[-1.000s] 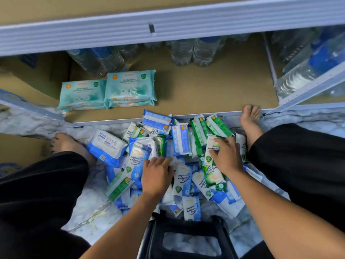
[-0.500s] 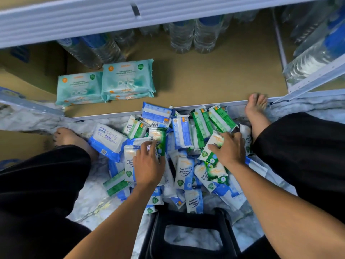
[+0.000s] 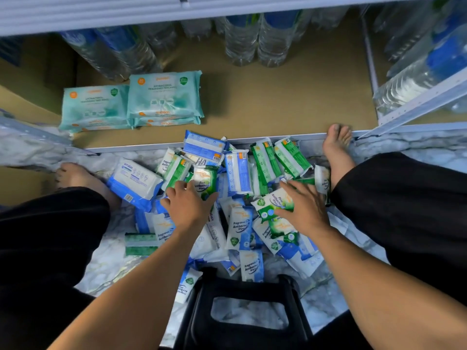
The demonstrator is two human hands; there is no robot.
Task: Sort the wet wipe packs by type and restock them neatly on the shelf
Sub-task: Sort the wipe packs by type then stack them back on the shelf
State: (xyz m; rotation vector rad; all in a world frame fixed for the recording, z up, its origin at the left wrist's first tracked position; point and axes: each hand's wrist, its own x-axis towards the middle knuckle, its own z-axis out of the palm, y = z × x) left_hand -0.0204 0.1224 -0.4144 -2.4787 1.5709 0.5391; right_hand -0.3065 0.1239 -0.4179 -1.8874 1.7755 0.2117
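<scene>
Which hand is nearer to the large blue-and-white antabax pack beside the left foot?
Left. The left hand sits just right of the antabax pack, close to its edge; the right hand is much farther right, holding a green-and-white pack.

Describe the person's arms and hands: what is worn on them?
Both forearms, left and right, are bare as far as the frame edge; no sleeves show. The left hand and right hand are bare too: no gloves, and no ring, watch or bracelet is visible. The legs are in black clothing.
</scene>
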